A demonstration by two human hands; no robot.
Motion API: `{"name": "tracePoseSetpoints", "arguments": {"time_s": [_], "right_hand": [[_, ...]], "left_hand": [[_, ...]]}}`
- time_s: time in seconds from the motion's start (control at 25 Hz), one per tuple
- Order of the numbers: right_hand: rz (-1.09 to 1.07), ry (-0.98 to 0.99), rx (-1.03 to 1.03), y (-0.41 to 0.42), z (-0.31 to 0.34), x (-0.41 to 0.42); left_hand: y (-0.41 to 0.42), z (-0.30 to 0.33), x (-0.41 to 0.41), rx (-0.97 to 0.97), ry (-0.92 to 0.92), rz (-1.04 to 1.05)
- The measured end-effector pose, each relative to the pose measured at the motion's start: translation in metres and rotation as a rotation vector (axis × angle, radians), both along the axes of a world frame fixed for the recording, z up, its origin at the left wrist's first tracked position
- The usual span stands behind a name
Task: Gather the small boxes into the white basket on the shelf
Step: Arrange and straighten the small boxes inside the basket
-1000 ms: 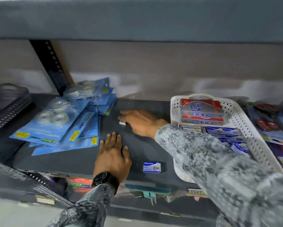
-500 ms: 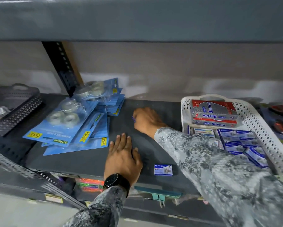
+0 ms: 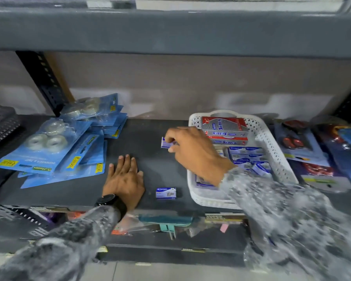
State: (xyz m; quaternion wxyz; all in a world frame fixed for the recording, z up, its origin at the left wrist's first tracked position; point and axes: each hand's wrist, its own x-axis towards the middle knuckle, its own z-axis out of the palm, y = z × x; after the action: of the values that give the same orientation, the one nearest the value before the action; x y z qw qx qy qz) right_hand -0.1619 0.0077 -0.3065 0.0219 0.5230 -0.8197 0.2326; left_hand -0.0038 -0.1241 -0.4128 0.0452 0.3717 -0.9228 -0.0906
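Our right hand [image 3: 192,151] pinches small blue-white cardboard box [image 3: 166,143] above dark shelf [image 3: 150,136], beside perforated white plastic basket [image 3: 272,142]. Second box [image 3: 165,193] lies flat near our left hand [image 3: 124,179], open, palm down.

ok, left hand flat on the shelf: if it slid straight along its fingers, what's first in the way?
Likely nothing near: the left hand points toward the back over bare shelf. The tape packs lie left, the right hand with its small box to the right. Depth is unclear.
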Motion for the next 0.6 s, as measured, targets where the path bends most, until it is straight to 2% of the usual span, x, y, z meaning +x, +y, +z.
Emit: {"name": "tracePoseSetpoints", "arguments": {"time_s": [0.16, 0.28, 0.4, 0.6], "right_hand": [[-0.233, -0.107, 0.006, 0.108, 0.001, -0.044], [-0.289, -0.141, 0.170, 0.159, -0.003, -0.060], [-0.283, -0.080, 0.274, 0.183, -0.009, -0.061], [-0.242, -0.062, 0.314, 0.179, -0.021, -0.061]], "left_hand": [[0.002, -0.004, -0.014, -0.013, -0.033, -0.098], [-0.002, -0.008, -0.011, -0.055, -0.006, -0.091], [-0.003, -0.008, -0.011, -0.059, 0.023, -0.095], [-0.004, -0.008, -0.009, -0.034, 0.048, -0.096]]}}
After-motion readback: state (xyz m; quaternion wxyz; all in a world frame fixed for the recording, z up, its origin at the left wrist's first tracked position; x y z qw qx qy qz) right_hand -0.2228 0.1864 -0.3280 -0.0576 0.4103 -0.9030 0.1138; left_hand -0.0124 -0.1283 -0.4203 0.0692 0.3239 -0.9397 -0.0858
